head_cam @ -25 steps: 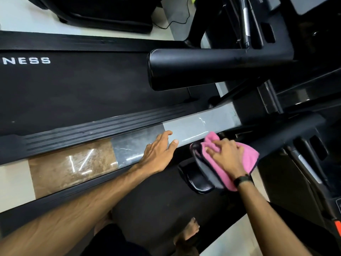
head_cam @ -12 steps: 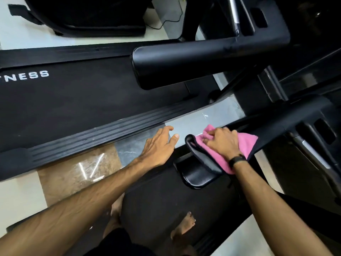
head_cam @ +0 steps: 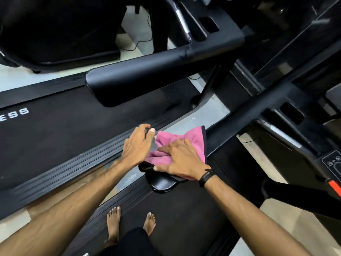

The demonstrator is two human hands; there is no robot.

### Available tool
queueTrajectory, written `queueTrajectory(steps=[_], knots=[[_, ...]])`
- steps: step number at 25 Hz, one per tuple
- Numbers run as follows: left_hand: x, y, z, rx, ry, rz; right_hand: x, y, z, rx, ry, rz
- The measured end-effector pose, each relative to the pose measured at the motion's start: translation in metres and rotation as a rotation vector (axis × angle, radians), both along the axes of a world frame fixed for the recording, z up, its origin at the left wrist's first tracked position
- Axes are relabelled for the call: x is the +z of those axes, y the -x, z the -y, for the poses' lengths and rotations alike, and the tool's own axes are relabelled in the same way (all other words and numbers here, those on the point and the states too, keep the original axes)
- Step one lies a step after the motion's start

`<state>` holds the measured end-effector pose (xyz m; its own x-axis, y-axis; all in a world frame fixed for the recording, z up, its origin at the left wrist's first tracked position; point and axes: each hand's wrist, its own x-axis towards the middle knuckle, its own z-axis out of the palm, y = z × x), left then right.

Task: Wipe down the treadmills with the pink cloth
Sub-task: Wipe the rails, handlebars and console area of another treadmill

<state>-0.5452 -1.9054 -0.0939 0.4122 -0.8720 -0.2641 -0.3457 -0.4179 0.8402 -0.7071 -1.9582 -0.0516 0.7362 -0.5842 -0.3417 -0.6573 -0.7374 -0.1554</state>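
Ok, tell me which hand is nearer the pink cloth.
Right. The right hand lies flat on the pink cloth, pressing it onto the handrail end; the left hand hovers at its left edge.

White letters "ESS" stand on the neighbouring treadmill's belt (head_cam: 64, 130).

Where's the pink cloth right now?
In the head view, the pink cloth lies centre frame over the near treadmill's handrail end, pressed under the right hand, with the left hand beside it.
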Motion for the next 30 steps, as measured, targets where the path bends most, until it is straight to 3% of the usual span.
queueTrajectory(steps=[2, 4, 8, 13, 16, 18, 20, 22, 26, 28, 30], knots=[[0.004, 0.003, 0.000, 0.041, -0.001, 0.006, 0.000, 0.023, 0.025, -0.031, 0.073, -0.016], [0.006, 0.009, -0.003, 0.024, -0.003, 0.037, -0.005, 0.021, 0.064, -0.167, 0.167, -0.167], [0.009, 0.030, 0.001, -0.011, -0.015, 0.066, -0.026, -0.029, 0.061, -0.176, 0.069, -0.386], [0.019, 0.033, 0.009, -0.007, -0.006, 0.078, -0.002, 0.002, 0.011, 0.012, 0.062, 0.075], [0.017, 0.023, -0.002, -0.029, -0.026, 0.083, 0.004, 0.030, 0.049, -0.069, 0.079, -0.049], [0.012, 0.021, -0.011, -0.024, -0.050, 0.087, -0.007, 0.011, 0.072, -0.188, 0.148, -0.255], [0.008, 0.020, -0.015, -0.010, -0.068, 0.085, -0.018, -0.023, 0.063, -0.172, 0.137, -0.390], [0.008, 0.018, -0.015, 0.007, -0.071, 0.070, -0.025, -0.047, 0.033, -0.079, 0.110, -0.363], [0.011, 0.010, -0.009, 0.022, -0.047, 0.047, -0.006, -0.014, -0.011, -0.005, 0.073, -0.011], [0.010, 0.007, -0.010, 0.018, -0.038, 0.049, -0.001, 0.005, 0.011, -0.057, 0.037, -0.015], [0.010, 0.005, -0.014, 0.020, -0.032, 0.054, -0.006, 0.003, 0.045, -0.176, 0.120, -0.160]])
